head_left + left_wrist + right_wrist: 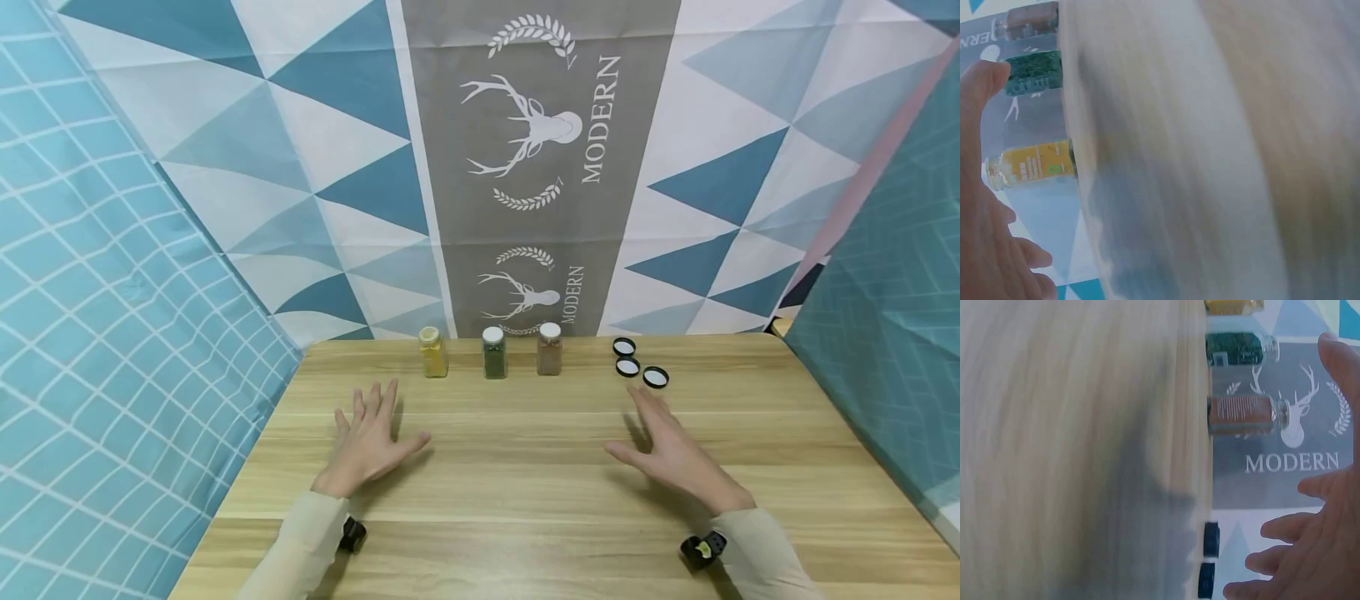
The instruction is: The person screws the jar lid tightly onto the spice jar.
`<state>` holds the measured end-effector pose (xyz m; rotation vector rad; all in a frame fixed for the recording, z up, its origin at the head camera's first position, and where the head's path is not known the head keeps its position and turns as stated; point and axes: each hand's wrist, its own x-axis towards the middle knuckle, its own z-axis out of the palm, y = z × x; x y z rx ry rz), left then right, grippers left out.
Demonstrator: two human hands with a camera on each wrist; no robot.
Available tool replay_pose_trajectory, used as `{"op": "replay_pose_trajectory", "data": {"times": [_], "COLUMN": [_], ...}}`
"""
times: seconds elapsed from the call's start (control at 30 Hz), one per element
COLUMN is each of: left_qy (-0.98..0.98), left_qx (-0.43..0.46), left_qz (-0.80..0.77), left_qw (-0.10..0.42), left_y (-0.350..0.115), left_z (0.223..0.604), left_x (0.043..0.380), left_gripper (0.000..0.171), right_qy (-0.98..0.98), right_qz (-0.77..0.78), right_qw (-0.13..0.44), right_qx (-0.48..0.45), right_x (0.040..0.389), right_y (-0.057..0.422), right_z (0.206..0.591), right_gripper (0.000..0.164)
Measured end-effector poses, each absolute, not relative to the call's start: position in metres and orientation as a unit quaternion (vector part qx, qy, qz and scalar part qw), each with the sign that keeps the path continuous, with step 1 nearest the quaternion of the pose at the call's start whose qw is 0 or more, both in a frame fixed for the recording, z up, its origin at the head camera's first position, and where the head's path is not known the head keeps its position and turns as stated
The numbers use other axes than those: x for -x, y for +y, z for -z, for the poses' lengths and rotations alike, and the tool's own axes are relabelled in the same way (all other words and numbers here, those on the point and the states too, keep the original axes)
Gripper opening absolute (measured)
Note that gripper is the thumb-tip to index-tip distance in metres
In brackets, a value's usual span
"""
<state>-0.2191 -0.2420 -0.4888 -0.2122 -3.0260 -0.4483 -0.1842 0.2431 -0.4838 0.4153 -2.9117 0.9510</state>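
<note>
Three glass spice jars stand in a row near the table's back edge: one with yellow powder [433, 353], one with green flakes [494, 353] and one with brown powder [549, 350]. Three black round lids [656, 377] with white insides lie to their right. My left hand [367, 446], fingers spread, hovers in front of the yellow jar and holds nothing. My right hand [671, 450] is likewise empty, its fingers extended just in front of the lids. From the left wrist the yellow jar [1038, 165] shows its printed label; the right wrist view has the brown jar [1247, 415] beyond the thumb.
The wooden table [517, 492] has its rear edge against a patterned cloth backdrop [360, 150] with a grey deer panel. Blue cloth [97, 317] hangs on the left, and a teal cloth [892, 292] on the right. Black wrist devices [703, 550] sit at both cuffs.
</note>
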Motion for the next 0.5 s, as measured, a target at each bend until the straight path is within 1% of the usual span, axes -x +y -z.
{"op": "replay_pose_trajectory", "data": {"times": [0.13, 0.3, 0.4, 0.5], "left_qy": [-0.980, -0.958, -0.948, -0.949], "left_qx": [0.061, 0.054, 0.052, 0.051], "left_qz": [0.187, 0.282, 0.315, 0.312], "left_qw": [0.017, -0.009, -0.002, 0.012], "left_y": [-0.239, -0.234, -0.231, -0.229], "left_z": [0.487, 0.485, 0.484, 0.482], "left_x": [0.222, 0.227, 0.231, 0.235], "left_gripper": [0.115, 0.113, 0.111, 0.110], "right_qy": [-0.935, -0.930, -0.927, -0.924], "right_qz": [-0.326, -0.339, -0.344, -0.348], "right_qw": [0.014, 0.003, 0.005, 0.008], "right_qx": [-0.141, -0.144, -0.150, -0.158], "right_x": [0.187, 0.188, 0.188, 0.188], "right_y": [0.232, 0.220, 0.214, 0.209], "right_z": [0.489, 0.491, 0.491, 0.491], "right_gripper": [0.104, 0.105, 0.103, 0.102]}}
